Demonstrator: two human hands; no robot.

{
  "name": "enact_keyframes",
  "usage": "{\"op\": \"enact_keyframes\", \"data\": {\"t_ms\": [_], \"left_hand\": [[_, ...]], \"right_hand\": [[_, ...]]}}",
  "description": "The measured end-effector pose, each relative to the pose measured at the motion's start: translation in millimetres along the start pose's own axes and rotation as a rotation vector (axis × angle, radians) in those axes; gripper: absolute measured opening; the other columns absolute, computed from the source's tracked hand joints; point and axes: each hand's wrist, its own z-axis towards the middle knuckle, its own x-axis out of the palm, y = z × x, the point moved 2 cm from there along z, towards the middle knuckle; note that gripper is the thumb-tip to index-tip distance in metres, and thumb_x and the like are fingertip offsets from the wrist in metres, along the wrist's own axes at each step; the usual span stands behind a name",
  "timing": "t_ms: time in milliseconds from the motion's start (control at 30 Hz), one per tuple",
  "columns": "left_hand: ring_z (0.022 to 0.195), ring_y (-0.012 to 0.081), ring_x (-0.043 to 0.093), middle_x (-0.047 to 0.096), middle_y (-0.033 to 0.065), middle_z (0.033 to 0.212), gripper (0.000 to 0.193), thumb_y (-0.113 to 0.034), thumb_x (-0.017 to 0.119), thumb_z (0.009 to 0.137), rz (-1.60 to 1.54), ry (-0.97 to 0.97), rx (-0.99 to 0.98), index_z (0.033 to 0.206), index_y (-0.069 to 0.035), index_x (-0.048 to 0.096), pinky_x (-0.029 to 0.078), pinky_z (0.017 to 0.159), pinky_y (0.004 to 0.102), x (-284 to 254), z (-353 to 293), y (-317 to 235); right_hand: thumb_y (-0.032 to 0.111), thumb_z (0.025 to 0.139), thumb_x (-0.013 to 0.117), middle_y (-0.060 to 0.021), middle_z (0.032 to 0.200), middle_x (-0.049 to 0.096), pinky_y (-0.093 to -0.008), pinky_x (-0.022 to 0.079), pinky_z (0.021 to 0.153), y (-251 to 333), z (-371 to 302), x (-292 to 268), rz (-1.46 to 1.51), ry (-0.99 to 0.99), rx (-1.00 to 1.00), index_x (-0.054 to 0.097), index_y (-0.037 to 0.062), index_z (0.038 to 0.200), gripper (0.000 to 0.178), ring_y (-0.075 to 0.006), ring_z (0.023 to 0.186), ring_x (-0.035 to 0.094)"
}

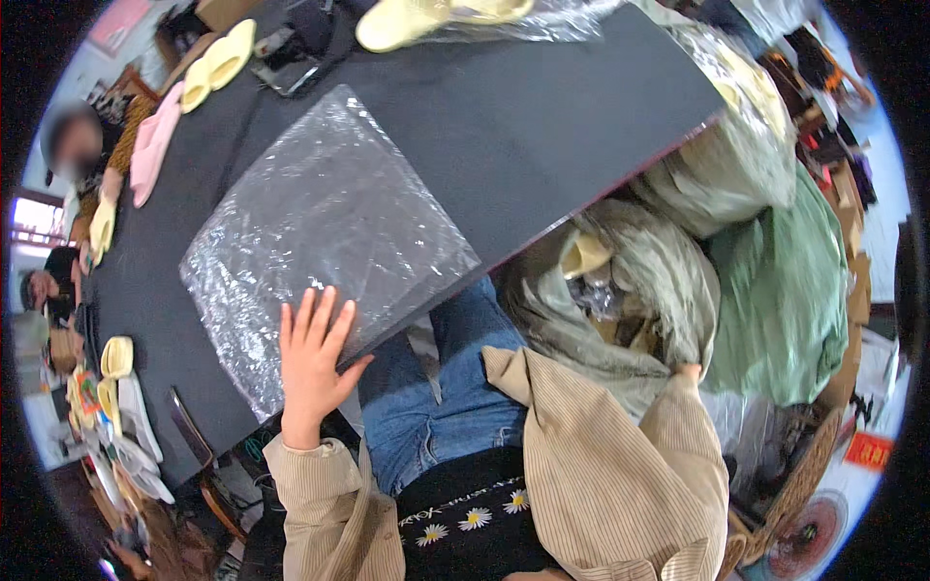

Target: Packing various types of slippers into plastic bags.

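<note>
My left hand lies flat with fingers spread on the near edge of a large sheet of transparent plastic film or bags. That plastic is spread over a dark table. To the right, my right hand reaches down at the edge of an open greyish sack. Only a bit of skin past the cuff shows; the fingers are hidden. Inside the sack are a pale yellow slipper and some crumpled plastic.
Pale yellow slippers lie at the table's far edge, with another yellow pair and pink slippers at the left. A green sack stands at the right. Another person sits at the far left.
</note>
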Motion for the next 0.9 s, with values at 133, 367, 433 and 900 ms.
{"op": "enact_keyframes", "data": {"t_ms": [133, 367, 433, 900], "left_hand": [[0.14, 0.0356, 0.032, 0.04, 0.0129, 0.149, 0.083, -0.04, 0.079, 0.069, 0.082, 0.105, 0.085, 0.14, -0.012, 0.048, 0.016, 0.116, 0.0549, -29, 23, -36], [0.129, 0.0341, 0.048, 0.054, 0.0148, 0.136, 0.061, -0.031, 0.074, 0.079, -0.338, -0.33, 0.184, 0.131, -0.004, 0.055, 0.03, 0.112, 0.0521, -36, 8, -31], [0.124, 0.0316, 0.054, 0.06, 0.013, 0.128, 0.052, -0.019, 0.075, 0.079, -0.609, -0.241, 0.42, 0.126, -0.005, 0.059, 0.038, 0.107, 0.0493, -26, 34, -95], [0.145, 0.0291, 0.024, 0.021, 0.0132, 0.158, 0.11, -0.032, 0.082, 0.07, -0.561, 0.486, 0.397, 0.153, -0.007, 0.014, 0.018, 0.118, 0.0473, 288, 74, -254]], "right_hand": [[0.029, 0.089, 0.056, -0.0137, 0.125, 0.061, -0.0359, 0.048, 0.095, -73, 50, 115, -0.387, -0.607, 0.806, 0.059, -0.0022, 0.118, 0.043, -0.026, 0.115, 0.059], [0.028, 0.09, 0.049, -0.0147, 0.113, 0.068, -0.0464, 0.052, 0.086, -53, 3, 27, -0.064, -0.832, 0.272, 0.067, -0.002, 0.106, 0.039, -0.0315, 0.107, 0.063], [0.027, 0.09, 0.049, -0.0144, 0.115, 0.066, -0.0458, 0.051, 0.088, -61, -19, 108, 0.256, -0.847, 0.244, 0.065, -0.0011, 0.11, 0.038, -0.0312, 0.108, 0.063], [0.023, 0.092, 0.039, -0.0225, 0.13, 0.057, -0.0557, 0.044, 0.101, 231, -242, 124, 1.094, -1.051, -0.354, 0.054, -0.004, 0.129, 0.048, -0.0391, 0.12, 0.055]]}}
